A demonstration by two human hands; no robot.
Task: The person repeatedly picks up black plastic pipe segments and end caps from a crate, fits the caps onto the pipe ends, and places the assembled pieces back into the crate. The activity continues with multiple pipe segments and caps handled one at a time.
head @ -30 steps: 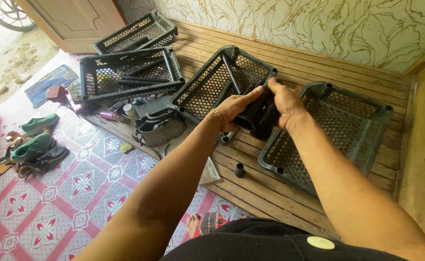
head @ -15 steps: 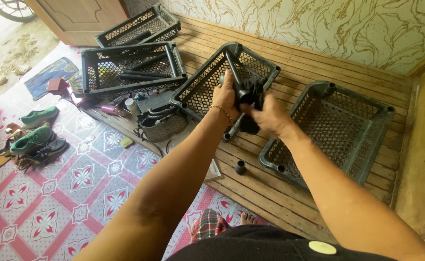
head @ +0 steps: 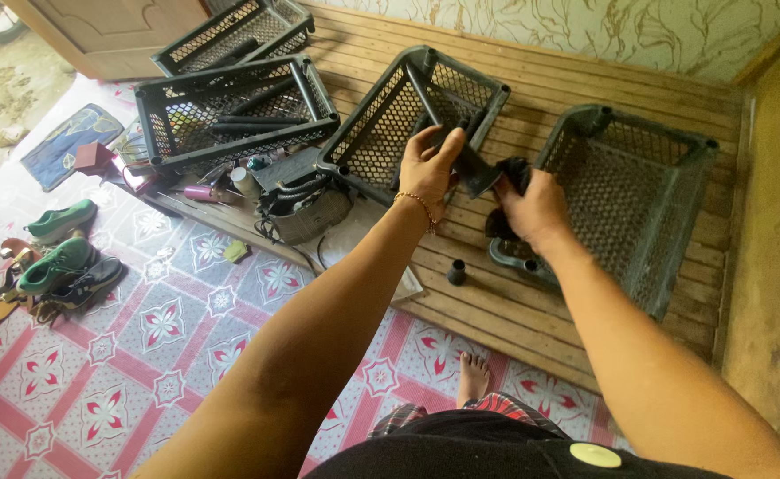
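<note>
My left hand (head: 427, 168) grips a black plastic tube (head: 476, 168) over the tilted middle mesh crate (head: 379, 133). My right hand (head: 533, 208) is closed on a dark cloth (head: 511, 173) pressed against the tube's right end, just beside the near corner of the right mesh crate (head: 665, 191). A small black cap (head: 456, 271) stands on the wooden platform (head: 532, 98) below my hands.
Two more black mesh crates (head: 230, 111) with tubes inside lie at the far left of the platform. A dark basket of parts (head: 305, 213) sits at its edge. Shoes (head: 57, 262) lie on the patterned floor mat; my bare foot (head: 472, 377) shows below.
My hands moved from the bundle toward the right crate's corner. My left hand now holds one tube out, and my right hand shifted right and down with the cloth.
</note>
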